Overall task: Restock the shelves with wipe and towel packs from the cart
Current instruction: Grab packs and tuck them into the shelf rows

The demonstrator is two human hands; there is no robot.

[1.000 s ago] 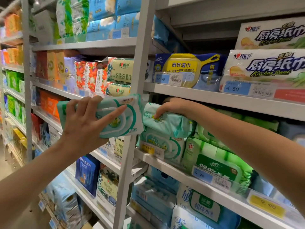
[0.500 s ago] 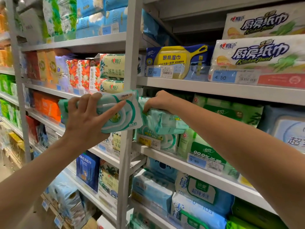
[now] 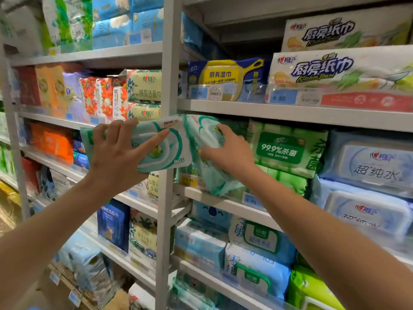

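Note:
My left hand (image 3: pixel 118 153) grips a mint-green and white wipe pack (image 3: pixel 165 146) in front of the grey upright post (image 3: pixel 167 198), fingers wrapped over its top edge and index finger stretched along its face. My right hand (image 3: pixel 228 151) holds a second mint-green wipe pack (image 3: pixel 210 173), tilted on end at the left end of the middle shelf (image 3: pixel 223 203), its lower corner hanging past the shelf lip. The two packs touch. A green 99.9% wipe pack (image 3: pixel 283 148) sits just right of that spot.
Above is a shelf (image 3: pixel 290 115) with a blue-yellow wipe pack (image 3: pixel 225 79) and kitchen towel packs (image 3: pixel 342 70). Blue wipe packs (image 3: pixel 368 166) fill the right side. Lower shelves hold blue and green packs (image 3: pixel 259 242). The left bay carries tissue packs (image 3: pixel 102 97).
My right hand slid from the top of its pack down onto its front face, and that pack tipped further upright. My left hand and its pack moved slightly right. The view shifted left.

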